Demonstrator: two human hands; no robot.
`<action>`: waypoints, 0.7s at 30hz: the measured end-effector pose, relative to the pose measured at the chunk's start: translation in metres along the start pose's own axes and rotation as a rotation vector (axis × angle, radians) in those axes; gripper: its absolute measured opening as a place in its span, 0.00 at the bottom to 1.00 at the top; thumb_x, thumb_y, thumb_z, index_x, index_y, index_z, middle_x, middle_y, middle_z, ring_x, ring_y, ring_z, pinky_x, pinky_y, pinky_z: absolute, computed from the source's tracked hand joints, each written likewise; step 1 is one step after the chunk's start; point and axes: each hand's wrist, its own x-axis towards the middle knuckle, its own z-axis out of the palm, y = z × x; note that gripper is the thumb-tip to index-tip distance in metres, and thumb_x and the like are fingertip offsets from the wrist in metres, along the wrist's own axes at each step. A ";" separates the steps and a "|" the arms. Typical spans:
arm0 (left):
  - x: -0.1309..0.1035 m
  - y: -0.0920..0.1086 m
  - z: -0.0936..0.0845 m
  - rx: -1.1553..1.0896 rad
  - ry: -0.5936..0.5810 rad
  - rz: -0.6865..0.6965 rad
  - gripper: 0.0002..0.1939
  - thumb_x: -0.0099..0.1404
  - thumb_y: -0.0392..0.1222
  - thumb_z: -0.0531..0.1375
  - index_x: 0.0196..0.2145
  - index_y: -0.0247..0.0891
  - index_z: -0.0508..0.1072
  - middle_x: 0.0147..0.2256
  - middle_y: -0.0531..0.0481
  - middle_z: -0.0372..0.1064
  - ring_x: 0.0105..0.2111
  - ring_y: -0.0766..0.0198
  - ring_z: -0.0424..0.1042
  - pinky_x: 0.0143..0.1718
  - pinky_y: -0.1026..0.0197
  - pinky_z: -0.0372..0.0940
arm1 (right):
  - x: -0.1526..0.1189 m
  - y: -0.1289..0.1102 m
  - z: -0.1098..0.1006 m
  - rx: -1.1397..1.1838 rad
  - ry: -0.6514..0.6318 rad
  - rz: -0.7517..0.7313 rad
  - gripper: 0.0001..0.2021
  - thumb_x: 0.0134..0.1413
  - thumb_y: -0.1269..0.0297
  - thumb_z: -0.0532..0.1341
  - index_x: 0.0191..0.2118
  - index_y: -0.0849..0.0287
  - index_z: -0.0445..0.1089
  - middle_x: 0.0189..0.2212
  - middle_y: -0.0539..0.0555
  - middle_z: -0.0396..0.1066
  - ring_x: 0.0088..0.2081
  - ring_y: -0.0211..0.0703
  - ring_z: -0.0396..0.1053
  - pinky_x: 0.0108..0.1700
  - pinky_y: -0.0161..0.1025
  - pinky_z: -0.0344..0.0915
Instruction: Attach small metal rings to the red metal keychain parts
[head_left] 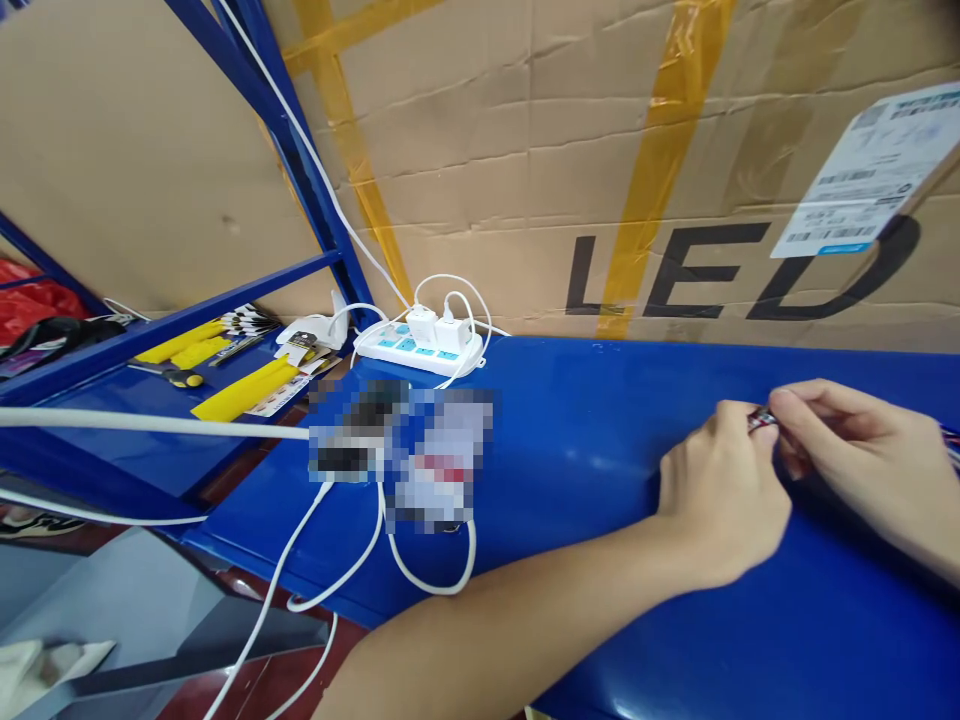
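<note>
Small shiny item (762,420), identity unclear, clamped between left fingers (726,422) and right fingers (796,412).

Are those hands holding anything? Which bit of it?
Looks like a small shiny thing, pinched between the left hand and right hand; I can't tell by which part.

A: Right of frame, between the hands?
B: Small item (762,420), mostly covered by fingers of the left hand (726,497) and right hand (862,455); too small to identify. Left arm cropped by bottom edge, right arm by right edge.
A: Left of centre?
B: Two pixelated objects (445,455), details unreadable; cable ends lost in the blocks.
A: Upper right?
B: Label (862,175) print too fine to read; it hides part of the "D" (840,285). Far left: red bundle (34,300) cropped.
</note>
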 end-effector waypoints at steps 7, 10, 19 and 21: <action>-0.004 0.001 0.001 -0.065 -0.004 -0.021 0.13 0.68 0.43 0.43 0.46 0.42 0.61 0.40 0.44 0.69 0.40 0.54 0.70 0.39 0.52 0.65 | -0.005 -0.003 0.002 0.048 0.038 0.071 0.23 0.38 0.36 0.58 0.25 0.54 0.65 0.15 0.50 0.60 0.16 0.36 0.57 0.20 0.38 0.55; -0.004 0.002 -0.001 -0.072 -0.006 -0.015 0.13 0.68 0.43 0.44 0.47 0.42 0.60 0.40 0.44 0.69 0.40 0.53 0.70 0.39 0.52 0.65 | -0.006 -0.005 0.002 0.094 0.048 0.103 0.22 0.36 0.37 0.60 0.26 0.53 0.65 0.16 0.51 0.61 0.16 0.36 0.57 0.19 0.38 0.55; -0.004 0.006 -0.017 0.026 -0.091 0.136 0.15 0.68 0.44 0.44 0.50 0.40 0.57 0.42 0.44 0.69 0.42 0.54 0.69 0.40 0.54 0.65 | -0.009 -0.006 0.002 0.400 0.104 0.062 0.21 0.35 0.43 0.64 0.25 0.57 0.64 0.15 0.48 0.59 0.13 0.33 0.55 0.14 0.34 0.52; -0.003 0.006 -0.020 0.079 -0.102 0.193 0.15 0.68 0.42 0.43 0.50 0.38 0.57 0.44 0.44 0.68 0.43 0.54 0.69 0.41 0.55 0.65 | -0.009 -0.005 0.003 0.449 0.066 0.062 0.20 0.37 0.45 0.64 0.26 0.58 0.64 0.14 0.47 0.59 0.13 0.32 0.55 0.14 0.32 0.51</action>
